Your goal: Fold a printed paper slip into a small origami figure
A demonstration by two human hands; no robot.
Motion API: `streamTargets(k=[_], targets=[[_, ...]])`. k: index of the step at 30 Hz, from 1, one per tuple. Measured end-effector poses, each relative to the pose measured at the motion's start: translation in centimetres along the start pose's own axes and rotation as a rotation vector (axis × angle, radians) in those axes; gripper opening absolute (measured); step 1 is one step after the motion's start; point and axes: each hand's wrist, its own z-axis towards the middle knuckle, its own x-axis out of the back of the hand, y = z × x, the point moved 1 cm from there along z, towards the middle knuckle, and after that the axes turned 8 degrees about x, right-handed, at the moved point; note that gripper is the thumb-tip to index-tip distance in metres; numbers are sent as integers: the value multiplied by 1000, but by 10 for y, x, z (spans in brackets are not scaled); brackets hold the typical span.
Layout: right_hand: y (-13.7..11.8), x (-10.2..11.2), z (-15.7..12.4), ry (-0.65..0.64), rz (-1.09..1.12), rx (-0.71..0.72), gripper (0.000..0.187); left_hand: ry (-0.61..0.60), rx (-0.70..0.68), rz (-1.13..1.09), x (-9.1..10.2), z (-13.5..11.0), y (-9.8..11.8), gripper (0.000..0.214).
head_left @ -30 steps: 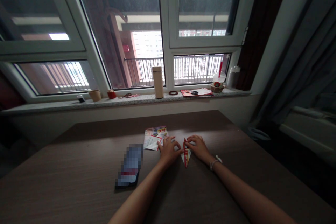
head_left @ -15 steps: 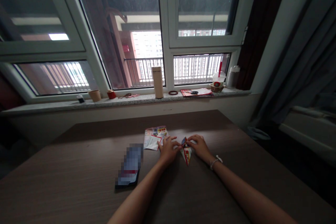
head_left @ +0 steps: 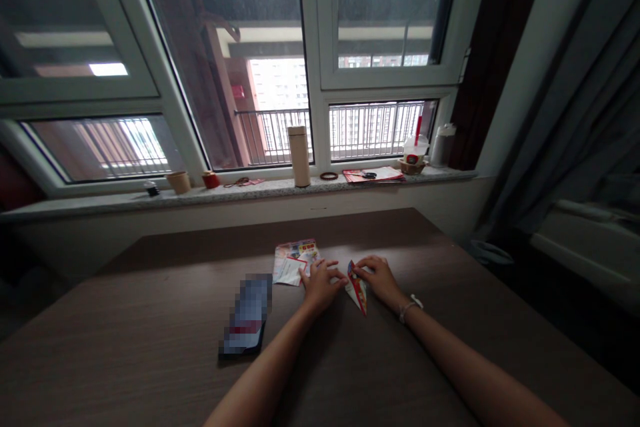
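the folded red-and-white paper wedge is pinned to the brown wood-grain desk by the right hand, the empty left hand is curled loosely beside it, and slackened pressure could spring the fold.

On the dark wooden counter, a folded paper triangle is lying between the left hand and the right hand. A flat printed paper leaflet is lying just behind and left of the left hand, and a rectangular phone is lying further left. Behind the counter, a stone windowsill is running below the window, carrying a tall cylindrical flask near its middle and a clear plastic cup toward its right end.
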Motion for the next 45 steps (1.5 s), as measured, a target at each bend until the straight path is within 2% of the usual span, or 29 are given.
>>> streamTargets(k=[19, 36, 41, 45], targets=[[-7, 1, -2, 21, 17, -4, 23, -17, -2, -1, 0, -3, 7, 10], [-13, 5, -4, 7, 35, 16, 20, 51, 28, -68, -4, 0, 5, 10], [-20, 6, -7, 33, -19, 34, 15, 71, 31, -90, -5, 0, 5, 11], [-28, 9, -11, 60, -152, 107, 13, 67, 48, -103, -4, 0, 6, 12]])
